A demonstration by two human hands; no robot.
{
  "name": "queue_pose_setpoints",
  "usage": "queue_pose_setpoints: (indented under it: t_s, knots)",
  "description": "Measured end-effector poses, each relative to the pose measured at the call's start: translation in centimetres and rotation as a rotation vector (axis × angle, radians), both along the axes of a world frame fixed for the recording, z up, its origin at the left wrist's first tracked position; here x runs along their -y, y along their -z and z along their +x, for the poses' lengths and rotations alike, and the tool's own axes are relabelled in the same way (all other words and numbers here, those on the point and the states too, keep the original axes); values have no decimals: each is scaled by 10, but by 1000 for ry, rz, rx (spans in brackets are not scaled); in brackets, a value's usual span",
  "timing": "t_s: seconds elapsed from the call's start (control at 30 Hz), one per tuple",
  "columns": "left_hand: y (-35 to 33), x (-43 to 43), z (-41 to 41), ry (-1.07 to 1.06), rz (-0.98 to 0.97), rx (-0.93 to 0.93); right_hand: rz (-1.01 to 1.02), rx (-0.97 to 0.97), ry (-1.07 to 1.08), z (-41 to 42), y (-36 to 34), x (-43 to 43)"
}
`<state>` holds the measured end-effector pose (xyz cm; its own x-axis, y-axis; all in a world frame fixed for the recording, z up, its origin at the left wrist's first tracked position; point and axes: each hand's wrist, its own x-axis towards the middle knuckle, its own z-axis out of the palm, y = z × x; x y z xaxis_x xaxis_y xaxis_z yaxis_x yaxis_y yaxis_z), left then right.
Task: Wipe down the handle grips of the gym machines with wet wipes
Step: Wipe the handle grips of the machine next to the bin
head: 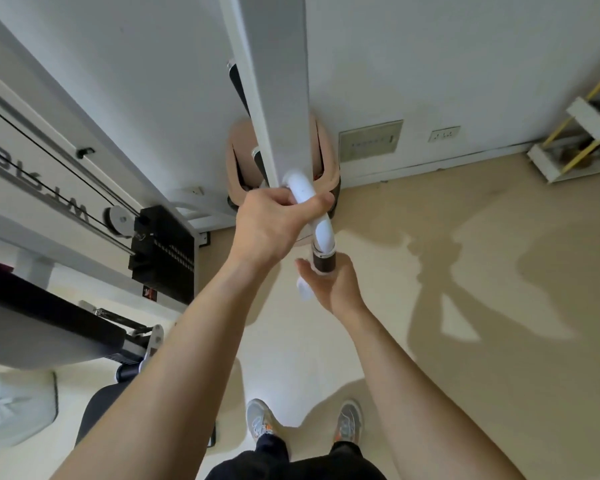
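**Overhead, both hands worked one curved handle**

Overhead, a flat-sided white steel beam (278, 98) ran down the middle of the head view, smooth and matte, and from its lower end a glossy white tube (312, 213) bent out in a round curve. The tube ended in a short dark brown handle grip (323, 264), cylindrical, with a thin pale ring where it met the white metal.

The left hand (274, 226) was closed around the upper part of the curved tube, just below the beam, with the fingers wrapped over the top and the thumb pressed against the near side. The right hand (329, 285) was cupped around the lower part of the dark grip, its thumb raised to the left of the grip. A white wet wipe (303, 289), soft and crumpled, hung out from under that palm, so the wipe lay between hand and grip; how tightly the fingers closed behind it could not be told.

Behind the beam sat a padded tan seat (326, 168), rounded at the edges. A second dark grip (238, 84) showed along the beam's left edge. To the left stood a white machine frame (32, 161) with thin black cables, a grey pulley (120, 220) and a black block of stacked weight plates (163, 251). The floor (465, 341) was a dull beige with blotchy darker patches, and two grey sneakers (305, 420) with orange accents stood on it below.
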<state>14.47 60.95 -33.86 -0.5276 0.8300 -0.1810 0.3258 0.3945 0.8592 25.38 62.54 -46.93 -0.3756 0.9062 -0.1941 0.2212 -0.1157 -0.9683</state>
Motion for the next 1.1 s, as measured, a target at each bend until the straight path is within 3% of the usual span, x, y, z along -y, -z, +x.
queue_pose_setpoints:
  t_s: [0.17,0.37,0.57,0.7,0.83,0.93,1.0,1.1]
  knots:
    - [-5,-5,2,49,-3,12,26,-72,190,-3,-21,0]
    - [-3,-8,5,41,-5,50,177,-144,213,-6,-30,-11]
    - [-2,-9,6,44,-7,30,-103,128,9,9,20,-11]
    - [-1,-9,7,35,16,61,0,-67,-60,11,-25,-25]
    - [4,-8,11,46,23,95,89,-118,154,2,-33,-13]
    - [6,-8,12,32,41,76,-33,-68,320,-8,2,6]
    - [5,-10,11,12,58,75,-97,-5,269,-8,12,5]
    - [7,-7,8,-22,74,66,-56,48,-59,8,-15,-15]
